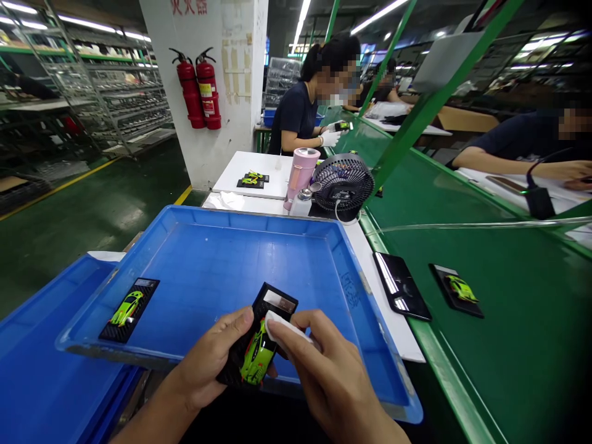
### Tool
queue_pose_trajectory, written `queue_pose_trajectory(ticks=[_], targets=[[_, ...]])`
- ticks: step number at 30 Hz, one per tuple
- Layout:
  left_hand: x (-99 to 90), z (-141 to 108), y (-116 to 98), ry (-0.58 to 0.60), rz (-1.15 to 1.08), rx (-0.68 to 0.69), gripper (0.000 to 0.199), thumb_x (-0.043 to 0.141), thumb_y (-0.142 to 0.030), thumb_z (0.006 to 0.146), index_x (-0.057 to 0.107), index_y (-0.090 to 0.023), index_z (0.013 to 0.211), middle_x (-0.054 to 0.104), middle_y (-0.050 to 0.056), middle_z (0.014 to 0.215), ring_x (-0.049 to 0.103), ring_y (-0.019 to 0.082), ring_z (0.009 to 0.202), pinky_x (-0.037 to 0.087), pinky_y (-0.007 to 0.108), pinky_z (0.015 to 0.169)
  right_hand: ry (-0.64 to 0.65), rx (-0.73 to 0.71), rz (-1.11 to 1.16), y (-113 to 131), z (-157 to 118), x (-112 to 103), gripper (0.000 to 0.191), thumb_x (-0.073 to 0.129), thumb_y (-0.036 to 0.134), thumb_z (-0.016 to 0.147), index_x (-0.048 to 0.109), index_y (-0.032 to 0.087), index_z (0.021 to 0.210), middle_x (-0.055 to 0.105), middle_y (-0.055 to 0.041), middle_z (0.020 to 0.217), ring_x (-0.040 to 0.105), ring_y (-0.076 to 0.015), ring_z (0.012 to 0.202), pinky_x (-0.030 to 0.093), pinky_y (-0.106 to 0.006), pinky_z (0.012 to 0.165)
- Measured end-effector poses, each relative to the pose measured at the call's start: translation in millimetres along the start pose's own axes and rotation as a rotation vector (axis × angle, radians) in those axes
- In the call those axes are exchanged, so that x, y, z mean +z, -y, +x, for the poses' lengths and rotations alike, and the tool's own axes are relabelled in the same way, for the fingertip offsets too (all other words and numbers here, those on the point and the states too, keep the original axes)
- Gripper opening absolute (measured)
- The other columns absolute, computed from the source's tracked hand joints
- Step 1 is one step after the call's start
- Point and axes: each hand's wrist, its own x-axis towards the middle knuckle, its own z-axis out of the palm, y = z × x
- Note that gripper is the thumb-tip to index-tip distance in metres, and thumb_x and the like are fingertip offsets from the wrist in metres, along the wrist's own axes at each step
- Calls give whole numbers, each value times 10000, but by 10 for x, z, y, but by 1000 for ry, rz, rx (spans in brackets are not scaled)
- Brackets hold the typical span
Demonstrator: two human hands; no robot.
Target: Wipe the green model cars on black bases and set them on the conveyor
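Now, a blue tray point(217, 259) holds one model car point(127, 308); the left hand point(206, 357) grips another car point(257, 354), the right hand point(321, 376) a cloth point(287, 327).

We can't see the left edge of the black card point(274, 300) behind the left hand point(206, 361), and the right hand point(326, 376) covers most of the white wipe point(285, 327), which hides part of the green model car point(258, 357). The left and bottom picture edges cut off the blue crate point(46, 351).
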Motion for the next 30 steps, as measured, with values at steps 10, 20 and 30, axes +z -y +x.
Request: queue_pose_trajectory(ticks=[10,20,30], targets=[[-82,-57,-19,367,-27,-183,423,322,-394,947,592,-107,1101,699,179,873,700,232,641,519,269,489,159,61,193,-51,95,-276,436,395,68,935,499,277,1303,480,-63,962,514,-158,817,453,-273,684],[-157,-13,-16,492,-93,-244,410,281,-335,955,554,-94,1144,705,216,825,703,266,596,476,244,382,175,146,552,-132,192,-169,344,396,118,962,656,279,1121,482,-44,911,512,-145,844,429,-248,689],[-143,-57,-147,237,-44,-132,408,309,-368,955,598,-86,1016,703,212,946,710,236,641,536,275,478,-17,204,397,-214,54,-306,316,412,103,950,639,257,1105,518,-35,850,541,-132,725,429,-228,582]])
